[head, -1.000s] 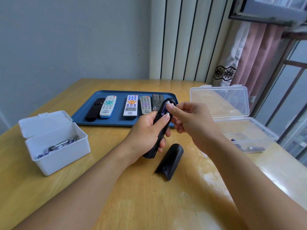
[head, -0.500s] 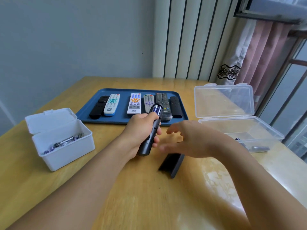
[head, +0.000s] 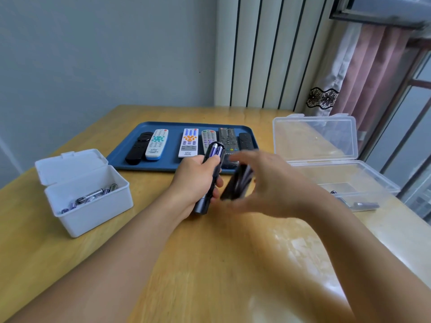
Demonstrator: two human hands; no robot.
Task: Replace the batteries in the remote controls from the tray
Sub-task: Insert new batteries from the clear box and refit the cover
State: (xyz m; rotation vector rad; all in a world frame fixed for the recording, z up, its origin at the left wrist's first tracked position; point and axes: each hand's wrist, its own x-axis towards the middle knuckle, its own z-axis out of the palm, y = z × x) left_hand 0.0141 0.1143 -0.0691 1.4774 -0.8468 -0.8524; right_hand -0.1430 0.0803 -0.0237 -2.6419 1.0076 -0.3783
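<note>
Left hand (head: 194, 177) is gripping a slim black remote control (head: 211, 176), fingers curled round its middle, back side facing up. Its battery bay is sitting open at the far end, two purple-and-silver batteries (head: 216, 152) lying side by side in it. The remote's far tip is hanging over the near edge of the blue rectangular tray (head: 173, 165).

Right hand (head: 263, 180) is holding the curved black battery cover (head: 236, 183) just right of the remote; motion blur is heavy, so it looks like a finger-and-thumb pinch, but the exact grip is unclear. Cover and remote are sitting close, apparently not touching.

Six other remotes are lying in a row on the tray, lengthwise toward the wall.

White plastic box (head: 91, 206), lid hinged open, is sitting left near the table's left edge, with loose batteries in it. Clear plastic box (head: 338, 173), lid open, is sitting right near the table's right edge, holding a couple of batteries.

Bare wooden table (head: 198, 276) is lying open in front of the hands, between the two boxes.
</note>
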